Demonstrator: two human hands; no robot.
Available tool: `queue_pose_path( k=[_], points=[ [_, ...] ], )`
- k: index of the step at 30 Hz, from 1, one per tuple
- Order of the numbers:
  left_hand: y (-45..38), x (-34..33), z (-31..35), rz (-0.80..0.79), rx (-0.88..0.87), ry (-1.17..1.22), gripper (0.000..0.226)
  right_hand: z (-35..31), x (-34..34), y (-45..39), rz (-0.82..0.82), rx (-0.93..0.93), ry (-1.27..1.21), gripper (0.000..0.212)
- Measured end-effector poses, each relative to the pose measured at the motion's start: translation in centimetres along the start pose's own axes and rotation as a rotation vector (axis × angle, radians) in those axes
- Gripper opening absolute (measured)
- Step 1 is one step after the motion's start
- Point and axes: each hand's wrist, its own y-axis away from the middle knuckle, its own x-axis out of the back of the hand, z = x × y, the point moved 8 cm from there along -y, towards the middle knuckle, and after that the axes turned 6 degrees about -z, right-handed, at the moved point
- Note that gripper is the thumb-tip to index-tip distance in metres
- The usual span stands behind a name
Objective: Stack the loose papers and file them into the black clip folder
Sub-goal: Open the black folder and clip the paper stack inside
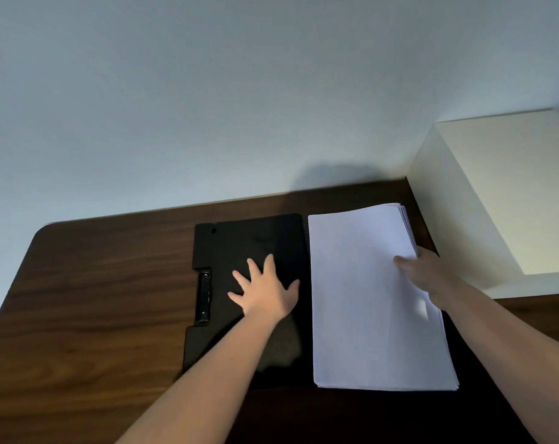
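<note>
The black clip folder (239, 241) lies open on the dark wooden table (95, 283), its metal clip (204, 294) on the left edge. My left hand (265, 290) rests flat on the folder's left panel, fingers spread, holding nothing. A stack of white papers (367, 299) lies on the folder's right side, its edges roughly squared. My right hand (425, 274) grips the stack's right edge, thumb on top and fingers hidden underneath.
A cream-white box-like block (496, 193) stands against the wall at the table's right rear, close to the papers. The pale wall runs along the table's far edge. Bare wood extends left of the folder.
</note>
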Motion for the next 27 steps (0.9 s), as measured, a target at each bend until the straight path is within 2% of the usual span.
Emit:
queue_pose_path(
  k=[3,6,18,22,27],
  points=[
    [-0.3,-1.0,0.7,-0.050,0.067,-0.073,0.087,-0.3,0.9,0.2,0.066,0.031,0.047,0.013],
    [-0.5,-1.4,0.9,-0.072,0.111,-0.085,0.091,-0.1,1.1,0.2,0.068,0.027,0.074,0.010],
    [-0.3,-0.5,1.7,-0.153,0.126,-0.068,0.095,0.1,0.6,-0.2,0.059,0.026,0.088,0.013],
    [-0.3,-0.7,2.1,-0.155,0.156,-0.068,0.098,0.4,0.7,-0.3,0.053,0.027,0.068,0.020],
    [-0.3,-1.2,2.7,-0.170,0.168,-0.100,0.108,0.4,0.8,-0.1,0.037,0.025,0.055,0.013]
  ],
)
